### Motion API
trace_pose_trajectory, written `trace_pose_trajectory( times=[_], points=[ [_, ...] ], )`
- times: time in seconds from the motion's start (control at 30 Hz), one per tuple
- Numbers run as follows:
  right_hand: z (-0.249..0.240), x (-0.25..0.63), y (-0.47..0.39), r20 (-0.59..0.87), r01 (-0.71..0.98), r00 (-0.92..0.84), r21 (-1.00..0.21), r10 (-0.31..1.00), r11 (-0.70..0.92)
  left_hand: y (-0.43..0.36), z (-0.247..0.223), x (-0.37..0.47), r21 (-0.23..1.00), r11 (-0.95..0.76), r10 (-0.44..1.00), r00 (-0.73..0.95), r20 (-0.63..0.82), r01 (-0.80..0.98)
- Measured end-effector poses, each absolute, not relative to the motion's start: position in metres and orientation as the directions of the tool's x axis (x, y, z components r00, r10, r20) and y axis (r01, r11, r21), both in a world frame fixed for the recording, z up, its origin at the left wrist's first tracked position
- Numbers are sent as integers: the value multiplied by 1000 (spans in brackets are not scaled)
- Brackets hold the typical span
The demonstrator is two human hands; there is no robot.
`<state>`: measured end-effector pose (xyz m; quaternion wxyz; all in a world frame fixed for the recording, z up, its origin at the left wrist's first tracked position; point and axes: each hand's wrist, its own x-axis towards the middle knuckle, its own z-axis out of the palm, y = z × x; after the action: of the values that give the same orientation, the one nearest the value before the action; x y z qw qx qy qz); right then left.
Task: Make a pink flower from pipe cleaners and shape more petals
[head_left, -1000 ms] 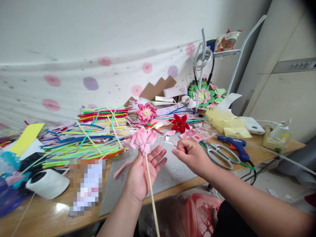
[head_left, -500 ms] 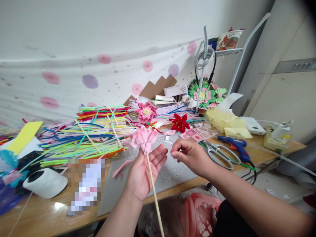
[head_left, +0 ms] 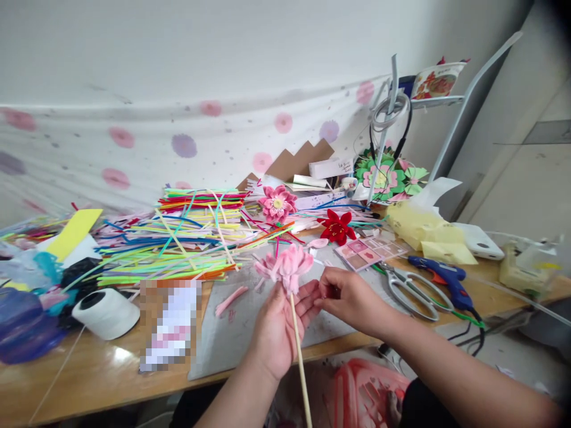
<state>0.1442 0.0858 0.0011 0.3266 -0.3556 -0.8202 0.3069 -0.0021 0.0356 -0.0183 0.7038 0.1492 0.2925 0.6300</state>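
A pale pink fuzzy flower (head_left: pixel 292 267) stands on a thin wooden stick (head_left: pixel 300 362). My left hand (head_left: pixel 279 333) holds it just under the petals, palm up, with the other fingers loosely stretched toward the right. Close to those fingertips, my right hand (head_left: pixel 341 297) is closed in a pinch; whatever is between its fingertips is too small to make out. Behind the flower lie a darker pink flower (head_left: pixel 277 204) and a red flower (head_left: pixel 336 227). A few pink strips (head_left: pixel 231 300) rest on the grey mat (head_left: pixel 214 351) to the left.
Bundles of coloured pipe cleaners (head_left: pixel 169 238) cover the back left. A white thread spool (head_left: pixel 106 314) stands at the left. Scissors (head_left: pixel 413 291), a blue glue gun (head_left: pixel 441 279) and a palette (head_left: pixel 368 251) lie at the right. Below the table edge is a red basket (head_left: pixel 352 386).
The view has shifted, so the table's things appear further right or left-to-right displaced. My right hand has come closer to my left fingers, which are more curled. The pink flower is still held.
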Motion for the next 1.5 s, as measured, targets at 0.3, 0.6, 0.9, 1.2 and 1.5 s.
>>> trace_pose_trajectory(
  times=[0.3,0.6,0.9,1.2,1.5],
  points=[
    [-2,134,89,285,380,-522,-766,804,518,32,-29,-20,610,99,969,-62,-238,-786],
    [-9,126,92,64,142,-589,-973,806,181,39,-32,-32,652,45,963,-140,-229,-757],
    [-24,106,60,-233,29,-715,-952,659,-305,60,-10,-20,882,-34,979,-194,-66,-470],
    [-1,139,88,-91,-401,-524,-851,847,-339,122,53,-191,416,202,935,-300,187,887],
    [6,143,89,-65,-482,-470,-816,880,-318,159,24,-225,-74,365,929,-368,-29,928]
  ],
)
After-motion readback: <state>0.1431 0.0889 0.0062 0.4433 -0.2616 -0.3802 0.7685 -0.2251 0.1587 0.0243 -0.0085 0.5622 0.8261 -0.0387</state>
